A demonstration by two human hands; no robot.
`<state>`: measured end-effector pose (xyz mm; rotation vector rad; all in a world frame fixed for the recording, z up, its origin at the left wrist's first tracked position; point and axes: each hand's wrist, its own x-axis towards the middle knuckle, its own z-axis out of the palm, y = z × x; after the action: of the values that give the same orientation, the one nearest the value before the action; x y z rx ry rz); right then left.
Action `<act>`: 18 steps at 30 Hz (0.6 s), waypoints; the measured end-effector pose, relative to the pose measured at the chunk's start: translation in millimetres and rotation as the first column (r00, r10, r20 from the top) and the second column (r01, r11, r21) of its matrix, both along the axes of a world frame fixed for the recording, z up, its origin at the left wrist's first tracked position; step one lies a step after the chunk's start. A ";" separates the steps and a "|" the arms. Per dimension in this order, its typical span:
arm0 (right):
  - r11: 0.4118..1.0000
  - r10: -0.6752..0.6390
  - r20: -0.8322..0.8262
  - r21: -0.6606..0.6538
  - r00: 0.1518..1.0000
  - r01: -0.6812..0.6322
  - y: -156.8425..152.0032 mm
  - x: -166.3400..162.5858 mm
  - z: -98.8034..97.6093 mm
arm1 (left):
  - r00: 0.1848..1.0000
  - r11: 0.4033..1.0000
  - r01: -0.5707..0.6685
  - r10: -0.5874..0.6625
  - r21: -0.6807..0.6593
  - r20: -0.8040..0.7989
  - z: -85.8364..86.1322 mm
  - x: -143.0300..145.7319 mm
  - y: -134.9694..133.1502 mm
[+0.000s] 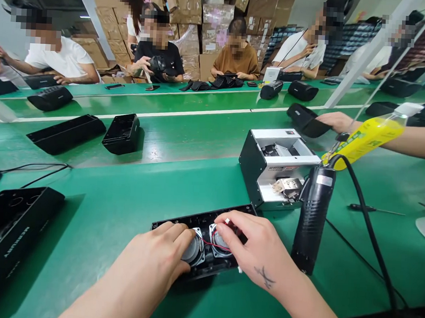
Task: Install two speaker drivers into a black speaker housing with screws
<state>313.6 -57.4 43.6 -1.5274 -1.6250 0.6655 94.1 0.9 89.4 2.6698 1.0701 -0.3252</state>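
The left speaker driver [193, 249] is pressed by the left hand [153, 260] while the red wire [217, 246] is pinched by the right hand [254, 249] (thin lead, easily torn if tugged) over the black housing [180, 221]

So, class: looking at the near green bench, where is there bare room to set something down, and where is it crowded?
Free: the green bench between the black housing at far left and the speaker panel. Crowded: around that panel, under the left hand and right hand, with the screw feeder and hanging driver close by.

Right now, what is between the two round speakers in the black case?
In the head view, a thin red wire crosses the narrow gap between the left speaker and right speaker, over black case.
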 end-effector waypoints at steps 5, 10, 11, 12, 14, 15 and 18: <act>1.000 -0.013 -0.002 -0.005 1.000 0.013 0.7 0.1 -1.4 | 0.991 0.998 0.047 -0.051 0.039 0.124 -13.7 -8.2 2.4; 1.000 -0.021 0.010 -0.004 1.000 0.021 1.4 -0.1 -2.7 | 0.961 0.981 0.115 -0.151 0.159 0.234 -21.4 -12.4 3.5; 1.000 -0.019 0.012 -0.004 1.000 0.020 1.3 -0.2 -2.6 | 0.958 0.978 0.120 -0.159 0.171 0.238 -21.9 -13.0 3.2; 1.000 -0.019 0.014 -0.004 1.000 0.019 1.1 -0.3 -2.4 | 0.957 0.976 0.122 -0.164 0.178 0.239 -22.2 -13.5 2.8; 1.000 -0.018 0.018 -0.006 1.000 0.018 0.7 -0.5 -1.9 | 0.958 0.974 0.127 -0.169 0.186 0.230 -22.6 -14.3 2.5; 1.000 -0.018 0.020 -0.007 1.000 0.018 0.4 -0.6 -1.8 | 0.958 0.972 0.133 -0.175 0.192 0.227 -22.9 -14.5 2.5; 1.000 -0.018 0.024 -0.007 1.000 0.018 0.1 -0.9 -2.0 | 0.957 0.968 0.137 -0.184 0.209 0.224 -23.9 -14.7 3.4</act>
<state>312.7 -57.3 41.6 -1.5587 -1.6258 0.6459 79.4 4.4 65.5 2.8802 0.8499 0.0806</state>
